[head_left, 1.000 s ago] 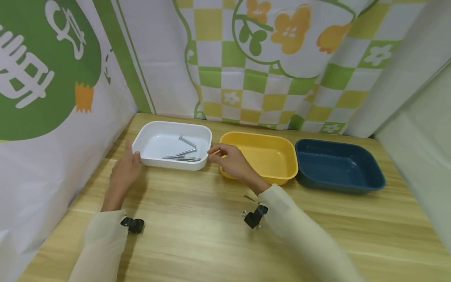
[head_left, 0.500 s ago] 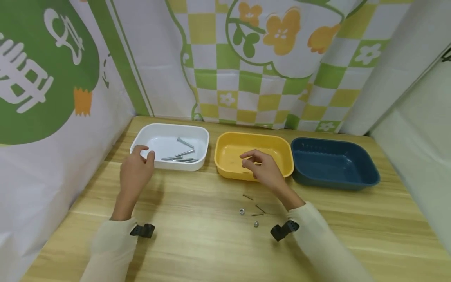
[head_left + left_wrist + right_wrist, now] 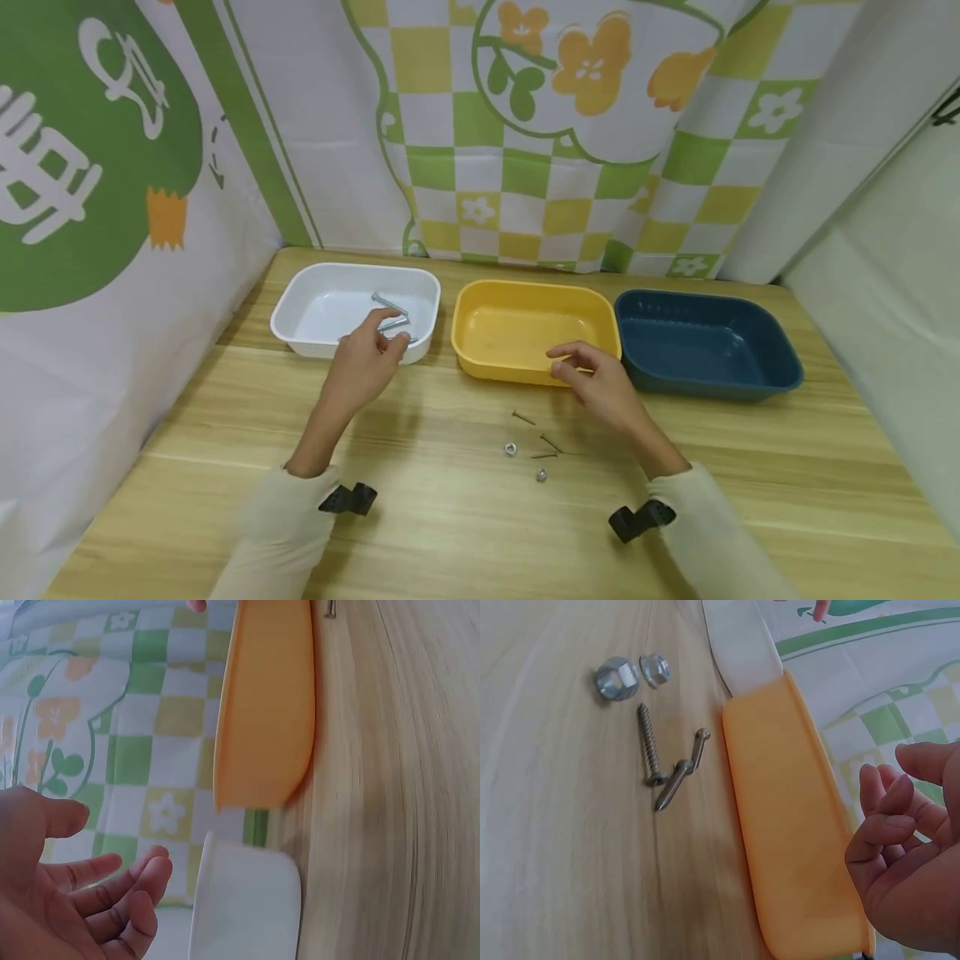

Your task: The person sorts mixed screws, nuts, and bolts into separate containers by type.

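Observation:
My left hand [image 3: 366,358] hovers over the front right part of the white tray [image 3: 296,343], its fingers loosely curved with nothing between them. Inside that tray lie several long silver bolts [image 3: 390,303], partly covered by the fingers. At the near rim of the yellow tray [image 3: 480,367] is my right hand [image 3: 603,390], bent loosely and holding nothing. In front of the yellow tray, three small screws [image 3: 649,741] and two hex nuts [image 3: 617,679] lie loose on the wood, seen close up in the right wrist view.
A dark blue tray [image 3: 712,385] stands right beside the yellow one, completing a row along the back of the wooden table [image 3: 450,533]. Behind the row hangs a green and yellow checked cloth [image 3: 517,200]. White cloth [image 3: 885,250] borders the right side.
From the white tray's left end, my left hand has moved right over its front. My right hand has left the white tray's right end for the yellow tray's near rim, uncovering the screws and nuts.

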Available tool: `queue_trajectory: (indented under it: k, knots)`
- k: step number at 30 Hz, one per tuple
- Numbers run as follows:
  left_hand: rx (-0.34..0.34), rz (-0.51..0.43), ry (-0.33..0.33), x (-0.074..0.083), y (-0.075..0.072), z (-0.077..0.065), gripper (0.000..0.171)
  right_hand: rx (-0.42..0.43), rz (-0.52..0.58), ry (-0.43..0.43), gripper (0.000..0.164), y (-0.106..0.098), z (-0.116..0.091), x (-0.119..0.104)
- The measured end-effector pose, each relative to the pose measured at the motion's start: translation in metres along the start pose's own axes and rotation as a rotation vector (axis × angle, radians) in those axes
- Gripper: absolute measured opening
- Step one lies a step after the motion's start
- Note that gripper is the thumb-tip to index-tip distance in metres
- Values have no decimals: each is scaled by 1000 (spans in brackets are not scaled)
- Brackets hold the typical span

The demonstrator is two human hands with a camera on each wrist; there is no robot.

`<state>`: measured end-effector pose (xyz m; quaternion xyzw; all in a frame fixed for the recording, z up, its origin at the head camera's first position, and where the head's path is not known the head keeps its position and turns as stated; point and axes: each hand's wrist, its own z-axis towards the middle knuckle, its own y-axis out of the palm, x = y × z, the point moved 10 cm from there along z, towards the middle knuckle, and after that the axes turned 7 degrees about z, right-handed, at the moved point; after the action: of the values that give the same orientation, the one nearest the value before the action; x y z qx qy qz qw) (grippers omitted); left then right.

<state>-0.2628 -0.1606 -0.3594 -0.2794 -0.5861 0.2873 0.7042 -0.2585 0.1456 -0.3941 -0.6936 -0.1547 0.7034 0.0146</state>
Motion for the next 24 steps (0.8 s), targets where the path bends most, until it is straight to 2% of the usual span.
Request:
queue_trajectory:
  k: [4,10,16,24]
  knots:
    - [-60,-32,2,11,18,4,47,19,-15,-9,27,-11,-8,5]
    - [-78,-29,25,22,33,12,51,44,-60,13,27,-27,-20,16]
    - [-72,-28,14,23,45,19,51,59,-54,29,29,-40,-29,21]
    - [-123,-59,-5,20,70,23,60,27,-67,87,30,-51,-46,37]
